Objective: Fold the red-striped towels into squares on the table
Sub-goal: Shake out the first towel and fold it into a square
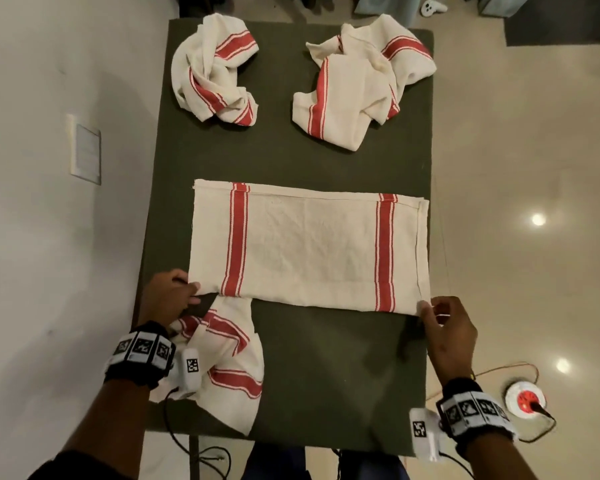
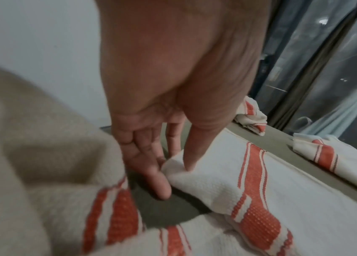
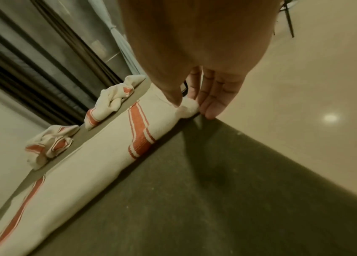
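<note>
A cream towel with two red stripes (image 1: 309, 247) lies flat as a wide rectangle across the middle of the dark green table (image 1: 326, 368). My left hand (image 1: 174, 296) pinches its near left corner (image 2: 177, 166) between thumb and fingers. My right hand (image 1: 440, 317) pinches its near right corner (image 3: 187, 106) at the table's right edge. Both corners sit just off the table top. The same towel (image 3: 98, 155) stretches away to the left in the right wrist view.
Two crumpled striped towels lie at the far end, one left (image 1: 215, 71), one right (image 1: 364, 81). A third crumpled towel (image 1: 229, 368) sits under my left wrist at the near left. A white and red device (image 1: 525, 400) with cables lies on the floor, right.
</note>
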`<state>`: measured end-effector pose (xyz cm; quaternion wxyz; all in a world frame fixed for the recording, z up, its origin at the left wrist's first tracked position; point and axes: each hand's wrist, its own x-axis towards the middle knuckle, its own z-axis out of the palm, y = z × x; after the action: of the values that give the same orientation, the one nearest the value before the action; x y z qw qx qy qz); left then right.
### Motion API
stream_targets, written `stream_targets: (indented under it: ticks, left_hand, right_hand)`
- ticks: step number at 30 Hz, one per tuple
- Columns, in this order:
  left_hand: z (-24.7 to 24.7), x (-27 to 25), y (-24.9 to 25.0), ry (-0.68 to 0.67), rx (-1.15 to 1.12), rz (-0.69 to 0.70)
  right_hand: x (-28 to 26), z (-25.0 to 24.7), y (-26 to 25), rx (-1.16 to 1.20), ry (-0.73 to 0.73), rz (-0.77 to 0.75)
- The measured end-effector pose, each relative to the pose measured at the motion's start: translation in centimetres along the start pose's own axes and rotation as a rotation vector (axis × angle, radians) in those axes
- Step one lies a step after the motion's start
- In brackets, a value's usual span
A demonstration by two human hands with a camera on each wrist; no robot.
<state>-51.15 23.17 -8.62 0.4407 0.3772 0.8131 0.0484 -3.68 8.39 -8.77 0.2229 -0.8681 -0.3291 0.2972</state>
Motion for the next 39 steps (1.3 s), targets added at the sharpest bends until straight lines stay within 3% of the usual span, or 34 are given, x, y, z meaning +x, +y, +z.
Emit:
stream_targets:
  ticks: [3,7,13,15,19,21,23,26,32,36,39]
  left_hand:
    - [0.7,-0.1,-0.1,0.077,-0.226,-0.066]
    - [0.8,-0.6,-0.1,0.117,-0.352,-0.084]
    - [-0.8,-1.4,0.3,0.323,-0.304,0.004]
    - [-1.0,-1.3,0.2,0.344,-0.205,0.043]
    - [-1.0,-1.2,0.6,0.214,0.082,0.072]
    - [-1.2,-1.8,1.3,0.243,0.307,0.125]
    - [-0.9,-3.9,3.2,0.309,0.393,0.220]
    - [3.4,-8.5,7.2,0.179,0.343,0.415]
    - [19.2,-17.6,12.1,-0.202,0.298,0.849]
    - [28.2,-20.7,13.9,-0.185,0.524,1.065]
    - [31.5,-20.9,14.0,-0.170,0.663,1.044]
  right_hand:
    - [0.1,0.3,0.3,0.109,0.035,0.035]
    - [0.3,0.5,0.5,0.117,0.052,0.042]
    - [0.5,-0.1,1.5,0.105,0.059,0.049]
    - [0.7,-0.3,1.7,0.093,0.044,0.031]
    - [1.0,-0.4,0.9,0.066,-0.007,-0.006]
    - [1.5,-0.9,0.2,0.036,0.006,-0.047]
    - [2.9,-1.6,-0.6,0.012,0.034,-0.108]
    - [6.8,-2.3,-2.9,-0.004,0.049,-0.223]
    - [15.5,-1.2,-7.7,-0.048,-0.009,-0.455]
    - [18.6,-0.3,-8.1,-0.159,-0.093,-0.516]
    - [19.3,-0.1,-7.8,-0.187,-0.129,-0.526]
